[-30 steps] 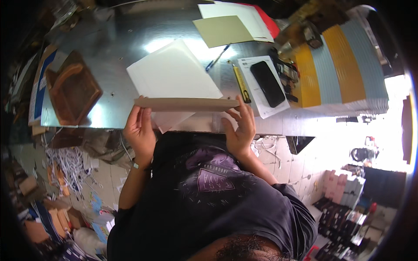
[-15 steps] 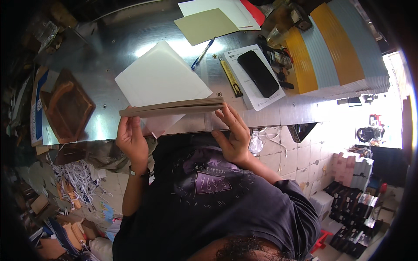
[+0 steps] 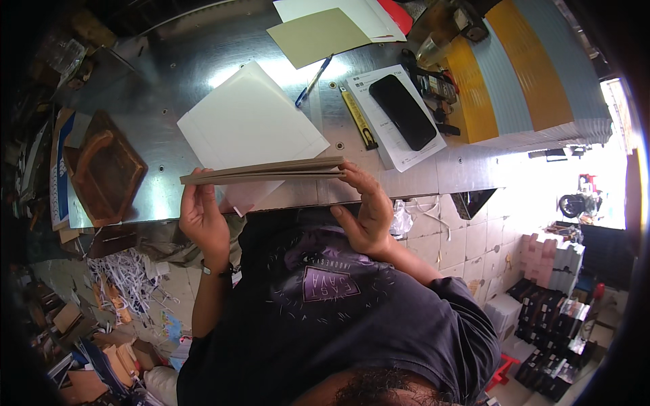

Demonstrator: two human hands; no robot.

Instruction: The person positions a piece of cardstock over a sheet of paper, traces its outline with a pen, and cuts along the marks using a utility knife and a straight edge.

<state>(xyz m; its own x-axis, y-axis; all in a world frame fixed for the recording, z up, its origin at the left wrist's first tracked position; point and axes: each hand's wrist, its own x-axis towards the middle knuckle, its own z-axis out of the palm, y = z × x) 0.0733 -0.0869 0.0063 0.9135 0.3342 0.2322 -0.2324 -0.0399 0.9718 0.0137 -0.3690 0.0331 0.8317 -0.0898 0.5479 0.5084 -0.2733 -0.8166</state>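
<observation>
Grey-brown flat boards, gathered into a thin stack [image 3: 264, 170], are seen almost edge-on in the head view, held level above the near side of the shiny metal table [image 3: 159, 125]. Their layers part slightly toward the right end, so they look loose rather than bonded. The bare left hand [image 3: 204, 220] has its thumb and fingers closed in a pinch around the left end. The bare right hand [image 3: 369, 220] is spread, its fingertips against the right end and its thumb well apart below, so it steadies that end without clasping it.

The stack probably weighs little and is stiff: it spans from hand to hand with hardly any sag. Its surface looks matt, so slipping from the fingers seems unlikely, but the layers could slide over one another. A hold at both ends, with light inward pressure, should keep the edges flush; pinching one end alone might let the far end fan out. Corners would likely dent if knocked.

Beyond the boards, white sheets of paper [image 3: 250, 122] lie flat on the table, with a slim blue pen [image 3: 313, 82] and a yellow box cutter [image 3: 357, 116] to their right.
</observation>
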